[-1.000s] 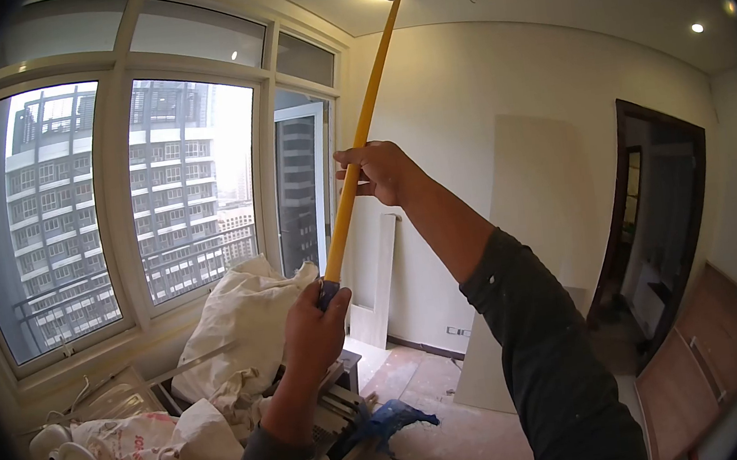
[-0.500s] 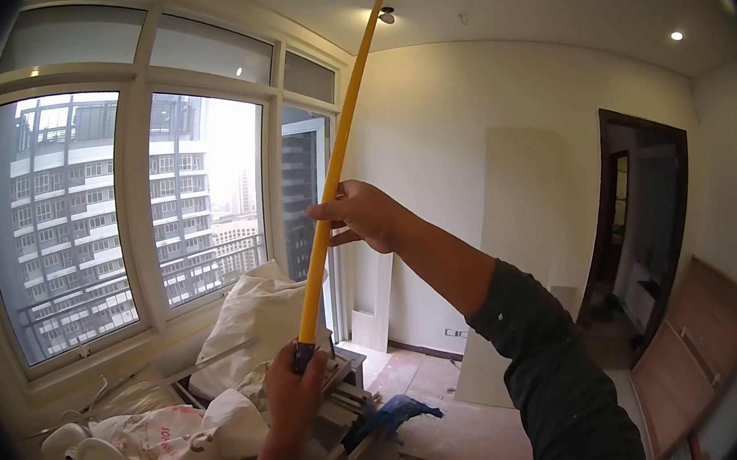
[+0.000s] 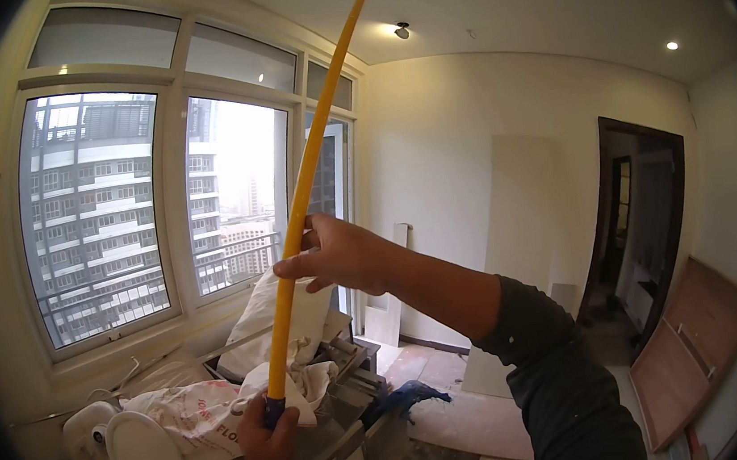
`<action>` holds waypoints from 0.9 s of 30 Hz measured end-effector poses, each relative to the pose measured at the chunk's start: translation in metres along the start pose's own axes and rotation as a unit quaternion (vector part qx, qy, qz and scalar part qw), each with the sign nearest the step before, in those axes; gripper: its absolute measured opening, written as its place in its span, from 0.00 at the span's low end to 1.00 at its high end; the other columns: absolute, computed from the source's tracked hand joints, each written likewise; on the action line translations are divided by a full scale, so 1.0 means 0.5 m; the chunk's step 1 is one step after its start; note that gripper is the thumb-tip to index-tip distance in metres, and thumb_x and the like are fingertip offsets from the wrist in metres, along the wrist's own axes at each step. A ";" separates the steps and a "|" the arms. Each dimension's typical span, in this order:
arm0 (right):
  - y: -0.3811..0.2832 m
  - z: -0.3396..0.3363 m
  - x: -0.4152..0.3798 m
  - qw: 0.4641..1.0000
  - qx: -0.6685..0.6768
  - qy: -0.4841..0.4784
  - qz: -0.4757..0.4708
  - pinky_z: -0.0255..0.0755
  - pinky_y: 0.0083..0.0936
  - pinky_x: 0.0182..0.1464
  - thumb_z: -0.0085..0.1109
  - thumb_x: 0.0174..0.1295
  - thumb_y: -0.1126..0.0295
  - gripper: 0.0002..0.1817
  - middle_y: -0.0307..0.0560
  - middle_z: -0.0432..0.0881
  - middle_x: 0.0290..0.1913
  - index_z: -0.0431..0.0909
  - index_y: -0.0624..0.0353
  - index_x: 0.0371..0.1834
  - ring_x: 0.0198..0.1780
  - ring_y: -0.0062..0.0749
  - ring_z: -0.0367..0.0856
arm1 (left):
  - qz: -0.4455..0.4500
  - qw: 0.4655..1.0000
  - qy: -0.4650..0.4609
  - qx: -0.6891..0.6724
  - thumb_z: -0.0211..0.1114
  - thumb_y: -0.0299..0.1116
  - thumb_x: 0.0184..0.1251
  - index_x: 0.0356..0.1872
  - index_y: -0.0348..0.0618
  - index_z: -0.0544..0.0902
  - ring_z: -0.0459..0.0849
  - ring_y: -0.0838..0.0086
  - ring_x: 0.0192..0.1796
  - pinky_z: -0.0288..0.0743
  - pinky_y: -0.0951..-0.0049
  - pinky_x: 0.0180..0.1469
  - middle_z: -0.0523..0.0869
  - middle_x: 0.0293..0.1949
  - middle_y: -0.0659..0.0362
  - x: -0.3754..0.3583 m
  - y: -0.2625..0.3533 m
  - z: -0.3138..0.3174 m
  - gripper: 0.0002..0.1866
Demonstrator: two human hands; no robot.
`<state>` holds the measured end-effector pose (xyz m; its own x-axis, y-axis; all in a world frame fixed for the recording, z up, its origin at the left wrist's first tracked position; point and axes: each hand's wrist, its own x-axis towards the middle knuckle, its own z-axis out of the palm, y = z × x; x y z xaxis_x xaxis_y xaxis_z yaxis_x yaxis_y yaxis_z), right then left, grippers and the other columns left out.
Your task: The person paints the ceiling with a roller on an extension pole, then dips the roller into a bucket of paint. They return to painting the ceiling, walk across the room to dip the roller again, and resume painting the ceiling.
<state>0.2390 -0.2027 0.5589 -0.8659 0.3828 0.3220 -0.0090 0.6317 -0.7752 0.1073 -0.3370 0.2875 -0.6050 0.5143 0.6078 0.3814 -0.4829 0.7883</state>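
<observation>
A long yellow pole (image 3: 316,137) slants up from the lower middle of the view to the top edge, where its far end reaches toward the ceiling. My left hand (image 3: 264,437) is closed around the dark blue grip (image 3: 274,409) at the pole's lower end. Higher up the shaft, my right hand (image 3: 335,256) holds the pole between thumb and fingers, its arm reaching across from the right in a dark sleeve. Whatever is fixed to the upper tip lies out of view or is too small to make out.
White sacks (image 3: 195,414) and a round white lid-like disc (image 3: 145,455) lie on clutter below the windows (image 3: 97,213). Blue plastic (image 3: 409,398) rests near boards on the floor. A reddish panel (image 3: 696,353) leans by the dark doorway (image 3: 633,229). Lights (image 3: 401,31) sit in the ceiling.
Both hands and the pole's lower part have shifted down and left in view. The pole's upper tip has risen to the frame's top edge. The camera view has turned slightly left.
</observation>
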 end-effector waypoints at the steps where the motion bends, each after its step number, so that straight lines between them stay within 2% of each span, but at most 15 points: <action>1: -0.010 0.017 -0.008 1.000 -0.006 -0.010 -0.003 0.81 0.35 0.55 0.74 0.58 0.59 0.40 0.59 0.76 0.59 0.60 0.70 0.64 0.57 0.42 0.81 | 0.012 1.000 0.005 -0.005 0.72 0.35 0.56 0.45 0.34 0.82 0.75 0.75 0.31 0.72 0.70 0.38 0.80 0.28 0.59 -0.016 0.014 -0.020 0.18; 2: -0.010 0.029 -0.009 0.999 -0.019 -0.027 -0.008 0.81 0.32 0.54 0.74 0.57 0.56 0.44 0.61 0.74 0.61 0.58 0.70 0.67 0.57 0.42 0.80 | -0.021 0.999 -0.020 0.024 0.72 0.35 0.56 0.45 0.34 0.82 0.74 0.76 0.31 0.72 0.71 0.38 0.79 0.28 0.60 -0.033 0.027 -0.049 0.19; 5: -0.044 0.078 -0.039 0.997 -0.055 -0.051 -0.019 0.81 0.30 0.53 0.74 0.57 0.55 0.47 0.63 0.74 0.61 0.55 0.72 0.69 0.56 0.43 0.81 | -0.009 1.000 0.004 -0.013 0.71 0.35 0.57 0.45 0.34 0.81 0.74 0.77 0.31 0.72 0.72 0.37 0.79 0.29 0.62 -0.074 0.007 -0.093 0.18; 6: -0.058 0.091 -0.051 0.995 -0.062 -0.072 -0.018 0.80 0.31 0.57 0.73 0.59 0.54 0.50 0.68 0.72 0.62 0.52 0.73 0.72 0.59 0.46 0.81 | -0.023 0.999 0.002 -0.038 0.70 0.32 0.57 0.47 0.34 0.81 0.74 0.80 0.30 0.71 0.75 0.34 0.80 0.29 0.63 -0.087 0.013 -0.104 0.18; 8: -0.062 0.115 -0.061 0.990 -0.104 -0.085 -0.039 0.78 0.33 0.60 0.72 0.59 0.53 0.51 0.70 0.71 0.64 0.50 0.75 0.72 0.61 0.49 0.80 | -0.052 0.995 -0.001 -0.089 0.67 0.26 0.59 0.50 0.33 0.80 0.74 0.86 0.27 0.69 0.81 0.28 0.81 0.29 0.65 -0.121 0.038 -0.133 0.17; 11: -0.079 0.144 -0.080 0.986 -0.111 -0.116 -0.049 0.75 0.36 0.64 0.71 0.61 0.53 0.53 0.75 0.66 0.67 0.45 0.77 0.73 0.65 0.51 0.77 | -0.022 0.999 -0.017 -0.035 0.67 0.30 0.69 0.45 0.43 0.79 0.69 0.88 0.26 0.63 0.84 0.27 0.73 0.26 0.71 -0.155 0.048 -0.172 0.08; 13: -0.089 0.158 -0.090 0.985 -0.100 -0.134 -0.052 0.75 0.35 0.65 0.70 0.61 0.53 0.54 0.76 0.66 0.67 0.44 0.78 0.74 0.64 0.51 0.77 | -0.037 0.997 -0.006 -0.066 0.68 0.29 0.68 0.44 0.44 0.79 0.69 0.88 0.25 0.63 0.85 0.26 0.73 0.26 0.71 -0.169 0.052 -0.183 0.07; 17: -0.104 0.159 -0.096 0.983 -0.098 -0.141 -0.066 0.75 0.35 0.63 0.69 0.62 0.55 0.52 0.73 0.70 0.65 0.45 0.79 0.74 0.64 0.48 0.78 | -0.053 0.996 0.000 -0.076 0.68 0.28 0.67 0.44 0.44 0.79 0.69 0.88 0.25 0.63 0.85 0.25 0.72 0.25 0.71 -0.168 0.064 -0.194 0.08; 20: -0.108 0.136 -0.088 0.986 -0.099 -0.113 -0.069 0.79 0.33 0.59 0.70 0.62 0.55 0.49 0.68 0.76 0.61 0.50 0.77 0.72 0.60 0.46 0.82 | -0.025 1.000 -0.001 -0.005 0.67 0.27 0.68 0.45 0.41 0.78 0.69 0.86 0.24 0.64 0.85 0.25 0.72 0.27 0.70 -0.146 0.111 -0.183 0.08; 23: -0.102 0.110 -0.071 0.993 -0.059 -0.075 -0.062 0.82 0.25 0.46 0.72 0.56 0.53 0.48 0.64 0.80 0.52 0.58 0.79 0.67 0.50 0.40 0.84 | -0.025 0.999 -0.013 -0.015 0.67 0.25 0.60 0.53 0.33 0.79 0.74 0.86 0.25 0.69 0.82 0.26 0.80 0.28 0.65 -0.116 0.134 -0.161 0.19; 24: -0.089 0.100 -0.058 0.995 -0.032 -0.064 -0.073 0.82 0.22 0.39 0.73 0.55 0.53 0.46 0.61 0.80 0.49 0.60 0.79 0.65 0.45 0.37 0.84 | -0.026 0.999 -0.007 -0.027 0.67 0.25 0.60 0.53 0.33 0.78 0.74 0.86 0.24 0.69 0.82 0.25 0.79 0.28 0.65 -0.107 0.138 -0.149 0.19; 26: -0.090 0.080 -0.049 0.997 -0.026 -0.048 -0.059 0.83 0.27 0.46 0.71 0.59 0.56 0.44 0.60 0.80 0.53 0.59 0.75 0.67 0.52 0.39 0.83 | -0.026 0.998 0.003 -0.053 0.67 0.25 0.60 0.54 0.33 0.77 0.73 0.86 0.22 0.69 0.83 0.23 0.79 0.27 0.65 -0.087 0.138 -0.126 0.20; 27: -0.092 0.068 -0.045 0.998 -0.023 -0.040 -0.052 0.83 0.29 0.50 0.70 0.61 0.57 0.43 0.60 0.80 0.55 0.58 0.74 0.69 0.55 0.40 0.83 | -0.030 0.999 0.000 -0.038 0.68 0.27 0.60 0.51 0.33 0.78 0.73 0.84 0.25 0.69 0.80 0.27 0.79 0.27 0.65 -0.073 0.134 -0.119 0.18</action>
<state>0.2420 -0.2631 0.5687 -0.8989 0.2595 0.3531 -0.0797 0.6956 -0.7140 0.1136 -0.4304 0.3124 -0.6256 0.5432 0.5599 0.2900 -0.5044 0.8134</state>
